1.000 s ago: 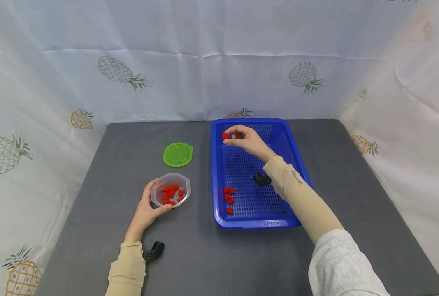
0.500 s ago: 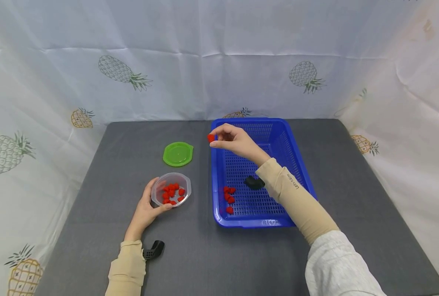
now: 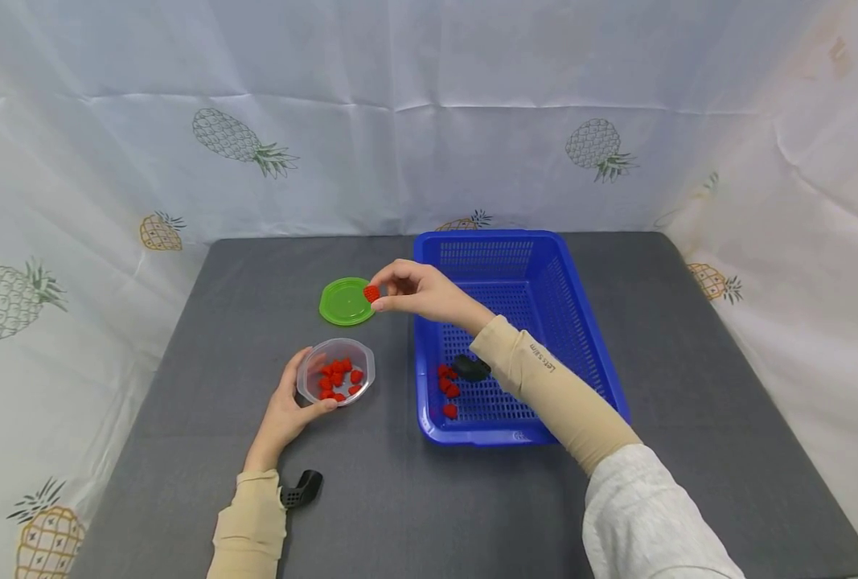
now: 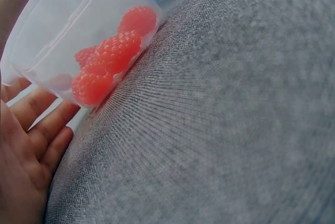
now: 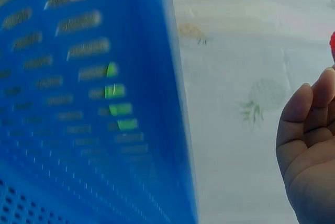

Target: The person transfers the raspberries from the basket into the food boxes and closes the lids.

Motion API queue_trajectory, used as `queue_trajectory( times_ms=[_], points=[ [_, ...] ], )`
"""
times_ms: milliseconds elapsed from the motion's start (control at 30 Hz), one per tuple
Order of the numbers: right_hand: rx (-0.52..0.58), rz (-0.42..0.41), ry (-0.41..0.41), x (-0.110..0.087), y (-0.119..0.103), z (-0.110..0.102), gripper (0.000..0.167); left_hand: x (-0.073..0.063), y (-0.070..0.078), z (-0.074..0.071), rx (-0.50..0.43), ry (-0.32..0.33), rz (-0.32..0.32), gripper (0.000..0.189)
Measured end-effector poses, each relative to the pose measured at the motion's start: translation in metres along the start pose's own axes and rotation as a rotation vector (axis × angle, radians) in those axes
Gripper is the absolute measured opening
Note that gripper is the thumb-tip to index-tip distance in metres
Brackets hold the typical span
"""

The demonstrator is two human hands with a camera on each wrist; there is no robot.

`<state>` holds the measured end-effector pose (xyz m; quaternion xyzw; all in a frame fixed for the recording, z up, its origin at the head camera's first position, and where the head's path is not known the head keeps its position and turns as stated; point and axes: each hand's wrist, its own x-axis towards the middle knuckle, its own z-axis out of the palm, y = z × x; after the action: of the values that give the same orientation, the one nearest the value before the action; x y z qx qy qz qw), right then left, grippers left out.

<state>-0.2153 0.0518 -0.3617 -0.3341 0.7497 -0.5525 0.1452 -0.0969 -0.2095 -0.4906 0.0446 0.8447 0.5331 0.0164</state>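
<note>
Fingers of the left hand cup the clear, round plastic bowl, likely light, best held by its wall; those of the right hand pinch a red, bumpy raspberry aloft, probably light. The rectangular blue plastic basket could snag that hand; a flat green plastic lid lies near the raspberry.
</note>
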Motion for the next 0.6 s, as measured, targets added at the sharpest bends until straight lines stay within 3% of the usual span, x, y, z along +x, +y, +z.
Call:
queue_trajectory(
  times_ms=[133,367,600],
  points=[
    [0.013,0.016,-0.031,0.008,-0.002,0.013,0.025,0.006,-0.02,0.002,0.027,0.0,-0.039,0.093],
    [-0.007,0.033,-0.084,0.02,-0.006,0.033,0.025,0.005,-0.023,0.003,0.0,0.002,-0.004,0.092],
    [-0.006,0.048,-0.114,0.027,-0.009,0.038,0.025,0.007,-0.024,0.001,-0.011,-0.001,0.009,0.092]
  ],
)
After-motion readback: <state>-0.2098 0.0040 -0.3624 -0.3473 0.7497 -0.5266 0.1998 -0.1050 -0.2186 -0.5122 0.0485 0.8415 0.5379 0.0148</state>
